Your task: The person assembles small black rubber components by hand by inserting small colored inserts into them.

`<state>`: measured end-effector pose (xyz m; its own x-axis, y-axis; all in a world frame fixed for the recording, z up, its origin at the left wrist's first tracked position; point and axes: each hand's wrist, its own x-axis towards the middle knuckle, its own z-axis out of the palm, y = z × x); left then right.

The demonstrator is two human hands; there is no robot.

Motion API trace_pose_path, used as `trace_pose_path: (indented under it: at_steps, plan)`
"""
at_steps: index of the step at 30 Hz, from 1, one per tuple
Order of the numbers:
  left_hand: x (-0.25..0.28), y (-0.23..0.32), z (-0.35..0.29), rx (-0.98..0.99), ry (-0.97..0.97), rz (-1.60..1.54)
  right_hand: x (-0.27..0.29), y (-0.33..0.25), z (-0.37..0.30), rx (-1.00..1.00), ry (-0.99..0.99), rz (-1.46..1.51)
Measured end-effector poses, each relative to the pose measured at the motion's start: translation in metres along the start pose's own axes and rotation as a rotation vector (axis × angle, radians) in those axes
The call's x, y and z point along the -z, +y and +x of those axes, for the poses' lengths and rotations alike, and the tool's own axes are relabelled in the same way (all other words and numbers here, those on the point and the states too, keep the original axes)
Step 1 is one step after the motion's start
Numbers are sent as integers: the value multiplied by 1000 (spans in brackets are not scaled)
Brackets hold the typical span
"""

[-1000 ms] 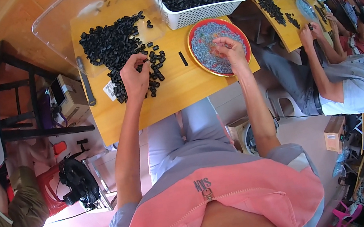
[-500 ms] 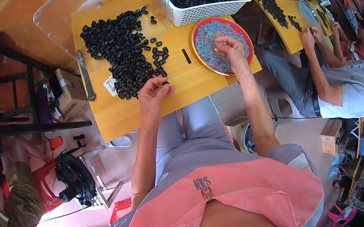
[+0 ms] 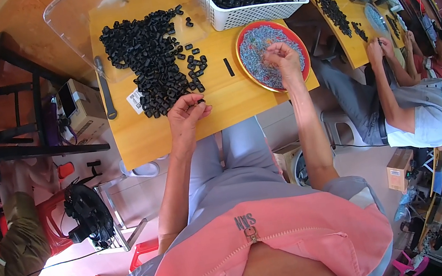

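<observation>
Black plastic parts (image 3: 155, 61) lie heaped on our wooden table (image 3: 238, 100), and our left hand (image 3: 185, 115) sits at the heap's near edge, fingers pinched narrow on one black piece. Our right hand (image 3: 281, 58) is curled over the red plate (image 3: 299, 43) of small grey bits; we cannot tell whether it holds any. The heap lies up and left of the left hand, well apart from the right.
</observation>
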<state>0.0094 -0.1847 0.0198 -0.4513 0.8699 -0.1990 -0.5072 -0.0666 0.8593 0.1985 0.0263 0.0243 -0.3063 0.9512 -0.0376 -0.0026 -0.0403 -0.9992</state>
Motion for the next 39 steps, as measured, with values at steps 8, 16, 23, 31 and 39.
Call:
trace_pose_path:
  at_steps: [8,16,23,31,39]
  plan:
    - [-1,-1,0,15,0,-7,-3,-3,-3,-1,40,65]
    - [-2,-2,-1,21,5,9,-3,0,-3,4,102,26]
    - [-2,-3,-1,19,1,9,2,8,0,27,92,-171]
    - [0,-3,-3,16,-7,-3,-2,-1,-6,28,74,-119]
    - [0,-5,-4,21,-5,-1,4,2,-4,-1,50,-8]
